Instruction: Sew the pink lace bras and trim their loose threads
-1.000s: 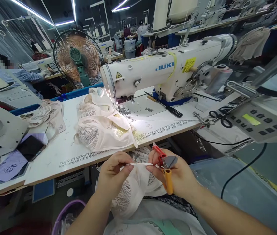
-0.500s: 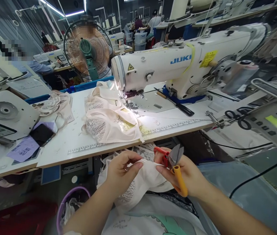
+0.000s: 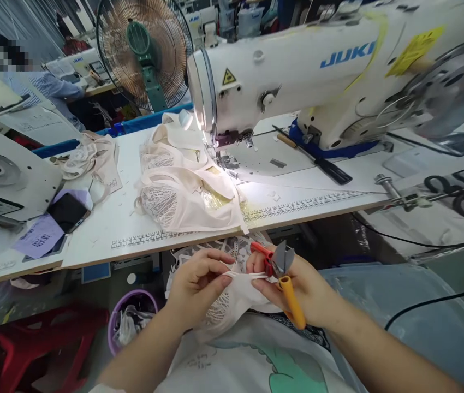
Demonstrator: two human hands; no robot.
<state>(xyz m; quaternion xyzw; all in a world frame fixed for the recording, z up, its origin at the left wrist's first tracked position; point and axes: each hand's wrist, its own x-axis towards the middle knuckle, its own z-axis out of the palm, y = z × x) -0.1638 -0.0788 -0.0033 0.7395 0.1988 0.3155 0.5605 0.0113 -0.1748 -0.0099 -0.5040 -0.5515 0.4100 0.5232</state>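
Note:
Over my lap, a cream bra (image 3: 240,300) with lace cups is stretched between my two hands. My left hand (image 3: 197,286) pinches its edge between thumb and fingers. The thumb and forefinger of my right hand (image 3: 303,281) pinch the same edge a short way to the right. Tucked in that right hand is a pair of snips (image 3: 294,305) with one red and one orange handle, their grey blades pointing up. More lace fabric hangs below the table edge behind my hands. Another cream bra (image 3: 174,202) lies on the table by the sewing machine needle.
The white sewing machine (image 3: 289,76) stands lit beyond my hands, a black-handled screwdriver (image 3: 332,169) at its base. At left are a phone (image 3: 69,212), purple paper tags and more garments. A purple bin (image 3: 113,327), a red stool (image 3: 47,333) and a fan (image 3: 137,41) surround the place.
The view has tipped down and moved closer to the table. Both hands keep their pinch on the bra edge, the snips still in the right hand.

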